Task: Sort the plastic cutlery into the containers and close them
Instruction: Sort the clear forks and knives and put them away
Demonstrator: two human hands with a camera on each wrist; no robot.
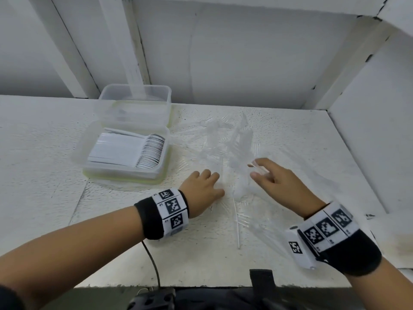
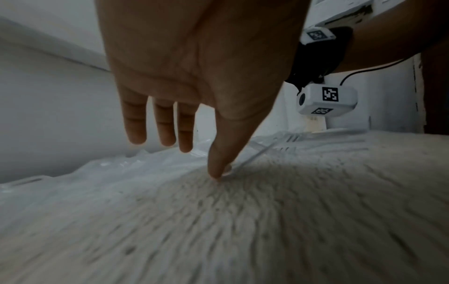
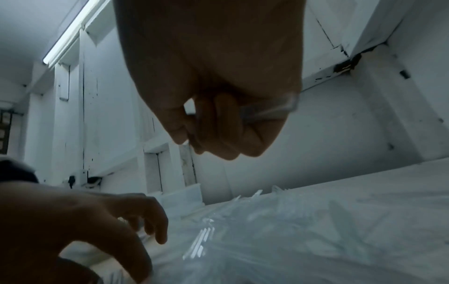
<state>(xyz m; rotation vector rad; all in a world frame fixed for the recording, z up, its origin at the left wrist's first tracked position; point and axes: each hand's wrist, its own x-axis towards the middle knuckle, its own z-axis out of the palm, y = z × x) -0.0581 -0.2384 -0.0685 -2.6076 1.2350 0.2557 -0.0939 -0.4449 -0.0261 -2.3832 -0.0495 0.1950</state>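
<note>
White textured tabletop (image 1: 290, 135), set in a white-walled alcove, bearing all items. Heap of clear plastic cutlery (image 1: 232, 144), loose and overlapping, spread over the middle and right of the tabletop; fork tines show at several edges, but individual pieces are mostly too transparent to separate. Near container (image 1: 89, 153), clear plastic with a yellow-green base rim, lidless, at left of the heap; it holds a tight row of white plastic spoons (image 1: 143, 153), bowls to the right, handles to the left. Far container (image 1: 134, 95), same make, directly behind and touching the near one, also lidless; its contents cannot be made out. Left hand (image 1: 204, 189), palm down at the near left edge of the heap, fingers straight and slightly spread; in the left wrist view the thumb (image 2: 219, 159) presses its tip onto the tabletop against the end of one clear utensil (image 2: 252, 155), the other three visible fingers hanging free above the heap. Right hand (image 1: 277, 180), raised just above the near right part of the heap; in the right wrist view its fingers (image 3: 226, 123) are curled in, clamping a clear cutlery piece (image 3: 274, 109) whose end juts out to the right past the hand. Both wrists carry black bands with white coded marker blocks. Single clear handle (image 1: 236, 222) lies alone nearest the front edge, pointing toward the viewer.
</note>
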